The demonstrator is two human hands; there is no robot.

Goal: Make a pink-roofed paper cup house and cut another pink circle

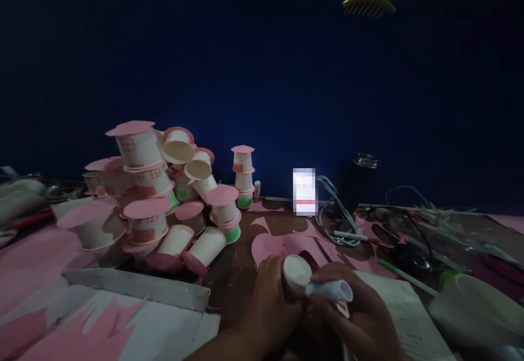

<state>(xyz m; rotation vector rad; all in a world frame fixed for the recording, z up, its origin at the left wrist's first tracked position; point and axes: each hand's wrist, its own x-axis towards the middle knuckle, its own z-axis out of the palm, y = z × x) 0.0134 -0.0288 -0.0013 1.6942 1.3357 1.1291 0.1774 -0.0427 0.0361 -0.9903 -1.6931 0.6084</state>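
left hand [272, 295]: wrapped round a paper cup [295, 273], holding it tipped so its base faces up, low at the desk's near edge.
right hand [360, 317]: closed on a glue stick [332, 290], its tip touching the cup's base.
done: a big pile of cups with pink roofs [151, 197] fills the left of the desk [233, 273]; several are stacked in twos, with windows and green bases.
in hand: this cup has no pink roof yet; gluing looks under way.
left: pink paper [282, 243] lies cut just beyond the hands, and more in the box [135, 287] at left.
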